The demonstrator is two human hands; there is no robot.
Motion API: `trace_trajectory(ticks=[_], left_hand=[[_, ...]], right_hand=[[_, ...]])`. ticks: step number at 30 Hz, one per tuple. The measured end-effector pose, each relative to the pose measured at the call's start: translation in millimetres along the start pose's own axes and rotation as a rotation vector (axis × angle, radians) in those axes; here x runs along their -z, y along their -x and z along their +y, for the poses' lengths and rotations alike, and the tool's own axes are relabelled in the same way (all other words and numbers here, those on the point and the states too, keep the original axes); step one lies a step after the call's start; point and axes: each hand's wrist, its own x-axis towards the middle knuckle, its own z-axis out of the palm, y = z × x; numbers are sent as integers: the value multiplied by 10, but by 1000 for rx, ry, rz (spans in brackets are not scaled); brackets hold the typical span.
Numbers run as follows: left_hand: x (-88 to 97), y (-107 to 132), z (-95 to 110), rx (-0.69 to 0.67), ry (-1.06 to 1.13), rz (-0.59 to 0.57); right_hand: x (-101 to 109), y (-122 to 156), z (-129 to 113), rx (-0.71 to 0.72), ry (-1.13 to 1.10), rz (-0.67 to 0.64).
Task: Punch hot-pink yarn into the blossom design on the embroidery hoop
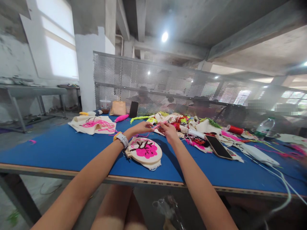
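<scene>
My left hand (143, 127), with a white-strapped watch (121, 139) on the wrist, reaches over the blue table. My right hand (168, 131) meets it from the other side. Between their closed fingertips is a slim pink stick-like thing (160, 125), too small to name surely. Just below the hands an embroidery hoop (157, 156) lies flat, its cream cloth worked with a bright pink blossom shape (146, 150) and dark brown branches. Pink yarn (144, 135) runs on the table near my left hand, partly hidden by it.
Cream cloth with loose pink yarn (99, 125) lies at left. A pink yarn bundle (122, 118), paper bag (118, 108) and upright phone (133, 109) stand behind. Heaped yarn and cloth, another phone (218, 147), a white power bank (260, 154) and a bottle (265, 127) fill the right.
</scene>
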Motion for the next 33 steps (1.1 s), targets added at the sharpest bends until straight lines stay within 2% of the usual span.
trace_trajectory(ticks=[3,5,10,14,18,21,23,26,29,33], left_hand=[[-165,29,37,-61,-150,-91],[-197,45,52,-93,-248,-113],[-98,63,39,-162,-491,-118],[-62,22,10,-238,-648,-114],[-82,-10,47,-297,-783,-27],[-63,62,96,-303,-856,45],[-30,167,102,-263,-884,39],[22,373,42,-178,-909,-42],[73,554,-65,-78,-893,-140],[180,640,-134,19,-739,-262]], right_hand=[[-37,0,32,46,116,-14],[-64,18,34,88,214,-3],[-127,120,-40,275,490,70],[-198,117,-75,329,651,6],[-189,-109,-48,217,697,-28],[-55,-404,-83,76,644,17],[77,-611,-137,-27,567,63],[277,-811,-188,-151,407,146],[438,-751,-123,-210,232,250],[577,-334,97,-256,33,334]])
